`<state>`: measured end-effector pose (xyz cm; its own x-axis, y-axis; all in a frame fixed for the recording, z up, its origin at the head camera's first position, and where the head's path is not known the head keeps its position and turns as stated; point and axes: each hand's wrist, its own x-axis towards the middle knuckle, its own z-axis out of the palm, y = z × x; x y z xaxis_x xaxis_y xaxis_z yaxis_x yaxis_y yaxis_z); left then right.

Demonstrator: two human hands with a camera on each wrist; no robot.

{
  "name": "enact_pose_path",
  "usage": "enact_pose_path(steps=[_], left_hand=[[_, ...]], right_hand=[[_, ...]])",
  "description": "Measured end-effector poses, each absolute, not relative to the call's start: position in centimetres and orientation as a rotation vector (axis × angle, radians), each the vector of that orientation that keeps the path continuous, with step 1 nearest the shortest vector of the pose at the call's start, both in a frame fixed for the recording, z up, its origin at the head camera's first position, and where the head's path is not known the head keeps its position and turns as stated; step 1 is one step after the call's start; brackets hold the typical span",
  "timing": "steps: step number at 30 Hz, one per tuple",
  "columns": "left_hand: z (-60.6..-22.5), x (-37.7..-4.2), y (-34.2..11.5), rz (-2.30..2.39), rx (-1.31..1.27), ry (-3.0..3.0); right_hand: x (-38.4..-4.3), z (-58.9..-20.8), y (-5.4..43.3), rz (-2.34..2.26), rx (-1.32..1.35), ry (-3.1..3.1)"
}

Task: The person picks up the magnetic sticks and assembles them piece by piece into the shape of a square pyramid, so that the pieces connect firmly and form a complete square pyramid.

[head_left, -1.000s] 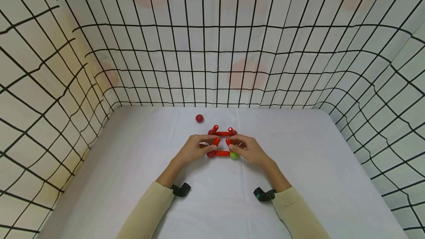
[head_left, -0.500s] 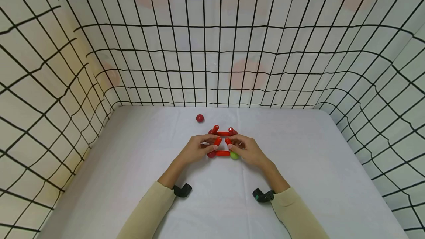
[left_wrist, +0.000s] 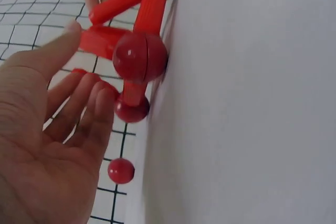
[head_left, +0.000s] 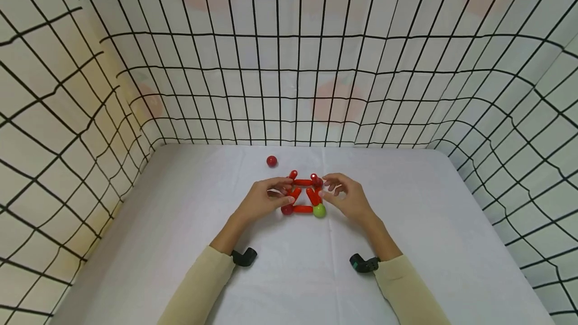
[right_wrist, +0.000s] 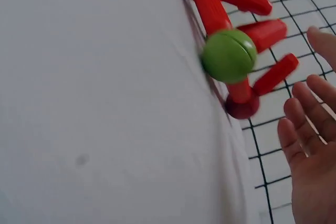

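A square frame of red rods and balls stands on the white cloth, with a green ball point(head_left: 319, 210) at its near right corner and a dark red ball point(left_wrist: 140, 57) at its near left. Red rods point(right_wrist: 264, 34) slant up from the corners. My left hand point(head_left: 262, 197) is at the frame's left side, fingers loosely spread; its thumb tip overlaps a slanting rod's end in the left wrist view. To the right, my right hand point(head_left: 348, 197) has its fingers relaxed and apart from the rods, as the right wrist view shows.
A loose red ball point(head_left: 271, 161) lies behind the frame, to its left. Black grid netting point(head_left: 289, 69) over a pale backdrop rises around the back and sides of the cloth-covered table point(head_left: 406, 204).
My right hand has let go of the near right slanting rod and drawn away to the right. The left hand's fingers have loosened and shifted slightly back and left. The frame stays put.
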<state>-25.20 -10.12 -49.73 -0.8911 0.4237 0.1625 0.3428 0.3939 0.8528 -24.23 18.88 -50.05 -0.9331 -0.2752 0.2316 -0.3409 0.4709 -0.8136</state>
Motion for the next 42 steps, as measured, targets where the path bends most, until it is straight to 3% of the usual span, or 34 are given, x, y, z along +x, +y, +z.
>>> enact_pose_path(steps=[11, 24, 42], left_hand=[[-49.7, -26.5, -10.3, 1.251, 0.825, 2.641], [-50.2, -26.5, -9.9, 1.355, 0.960, 2.580], [-50.3, -26.3, -9.0, 1.335, 0.903, 2.635]], right_hand=[[-24.5, -50.1, 18.3, 1.306, 0.687, -2.892], [-24.2, -50.5, 18.2, 1.348, 0.700, -2.944], [-23.9, -50.8, 18.1, 1.321, 0.688, -2.957]])
